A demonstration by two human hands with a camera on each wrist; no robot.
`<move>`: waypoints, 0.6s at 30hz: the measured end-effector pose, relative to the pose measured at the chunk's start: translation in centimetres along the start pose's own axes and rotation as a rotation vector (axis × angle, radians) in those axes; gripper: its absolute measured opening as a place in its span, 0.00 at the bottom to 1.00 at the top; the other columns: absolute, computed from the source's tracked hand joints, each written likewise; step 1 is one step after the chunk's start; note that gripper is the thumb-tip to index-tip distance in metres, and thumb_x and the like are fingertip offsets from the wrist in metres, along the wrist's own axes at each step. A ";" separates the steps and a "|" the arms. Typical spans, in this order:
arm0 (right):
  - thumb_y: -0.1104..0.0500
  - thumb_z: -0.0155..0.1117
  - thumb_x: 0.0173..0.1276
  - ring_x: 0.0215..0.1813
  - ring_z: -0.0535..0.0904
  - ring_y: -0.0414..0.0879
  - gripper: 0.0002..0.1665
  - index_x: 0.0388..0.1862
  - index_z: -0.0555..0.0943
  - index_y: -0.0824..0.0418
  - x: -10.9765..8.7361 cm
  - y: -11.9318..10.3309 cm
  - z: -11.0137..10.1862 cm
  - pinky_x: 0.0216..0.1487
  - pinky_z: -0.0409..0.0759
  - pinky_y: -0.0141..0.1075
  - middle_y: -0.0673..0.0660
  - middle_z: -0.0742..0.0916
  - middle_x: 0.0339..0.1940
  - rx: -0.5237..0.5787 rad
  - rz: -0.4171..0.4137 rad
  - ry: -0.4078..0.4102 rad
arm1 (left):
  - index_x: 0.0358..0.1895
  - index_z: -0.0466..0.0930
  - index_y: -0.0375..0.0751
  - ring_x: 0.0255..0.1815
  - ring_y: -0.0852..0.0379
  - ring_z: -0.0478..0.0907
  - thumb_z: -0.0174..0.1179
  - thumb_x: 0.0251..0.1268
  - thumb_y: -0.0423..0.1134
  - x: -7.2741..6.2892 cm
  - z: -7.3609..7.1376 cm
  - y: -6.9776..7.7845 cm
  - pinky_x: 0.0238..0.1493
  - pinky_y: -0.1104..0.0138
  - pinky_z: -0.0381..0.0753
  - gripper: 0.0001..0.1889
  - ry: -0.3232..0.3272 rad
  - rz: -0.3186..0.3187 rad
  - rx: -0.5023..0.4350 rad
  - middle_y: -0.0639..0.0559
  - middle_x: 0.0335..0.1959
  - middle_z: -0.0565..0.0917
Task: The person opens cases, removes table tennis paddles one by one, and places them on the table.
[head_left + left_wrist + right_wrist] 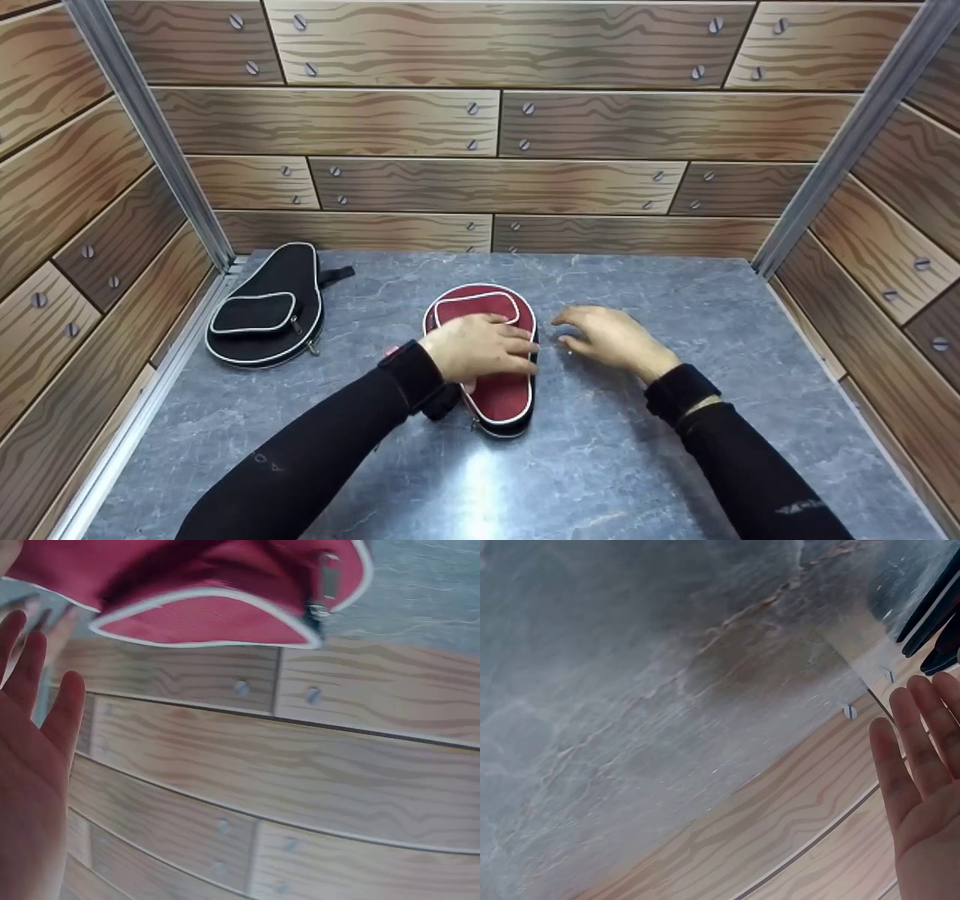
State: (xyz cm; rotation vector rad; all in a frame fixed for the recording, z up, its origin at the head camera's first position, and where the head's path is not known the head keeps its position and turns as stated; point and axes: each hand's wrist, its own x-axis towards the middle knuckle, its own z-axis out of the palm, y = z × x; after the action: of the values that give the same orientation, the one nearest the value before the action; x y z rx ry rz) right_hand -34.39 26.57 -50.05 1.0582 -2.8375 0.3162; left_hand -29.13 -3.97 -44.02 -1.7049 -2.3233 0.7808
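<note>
A red paddle case (504,401) with white piping and a zipped front pocket lies on the table, its narrow end toward me. Across its middle lies my left hand (484,349), fingers extended toward the case's right edge and partly covering it. In the left wrist view the red case (210,619) shows its pocket and zipper pull, with straight fingers of the left hand (34,742) beside it. To the right of the case, my right hand (611,337) holds nothing, its fingers loosely bent toward the case. The right wrist view shows that hand (930,787) with extended fingers.
A black paddle case (274,300) with white piping and a small pocket lies at the table's back left, its strap pointing right. The grey marbled table (637,480) is enclosed by wood-patterned walls (495,124) with metal corner posts (840,142).
</note>
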 end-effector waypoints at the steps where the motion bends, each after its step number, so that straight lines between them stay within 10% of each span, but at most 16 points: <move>1: 0.55 0.74 0.85 0.73 0.92 0.65 0.21 0.71 0.91 0.59 0.0 0.0 0.1 0.74 0.91 0.65 0.61 0.95 0.70 -0.004 -0.003 0.000 | 0.88 0.73 0.73 0.93 0.60 0.73 0.89 0.57 0.54 0.1 -0.1 0.4 0.91 0.56 0.78 0.53 0.004 0.006 0.027 0.64 0.91 0.77; 8: 0.56 0.73 0.85 0.70 0.93 0.64 0.20 0.71 0.91 0.60 -0.1 0.1 0.2 0.72 0.92 0.63 0.62 0.95 0.68 -0.005 -0.006 -0.009 | 0.84 0.77 0.78 0.91 0.63 0.74 0.58 0.87 0.48 0.6 0.4 2.3 0.87 0.56 0.82 0.29 0.025 0.033 0.082 0.68 0.88 0.80; 18: 0.56 0.72 0.85 0.69 0.94 0.62 0.21 0.71 0.90 0.61 -0.2 0.4 0.2 0.72 0.92 0.62 0.60 0.96 0.67 0.014 -0.025 -0.011 | 0.72 0.86 0.68 0.85 0.61 0.82 0.57 0.84 0.45 0.4 2.2 2.2 0.81 0.69 0.85 0.21 0.210 0.092 0.033 0.67 0.77 0.89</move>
State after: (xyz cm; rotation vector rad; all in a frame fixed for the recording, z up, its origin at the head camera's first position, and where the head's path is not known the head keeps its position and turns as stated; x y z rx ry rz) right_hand -34.56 26.95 -50.38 1.1003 -2.8329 0.3300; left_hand -28.38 -3.87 -47.07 -1.7954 -2.0965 0.6170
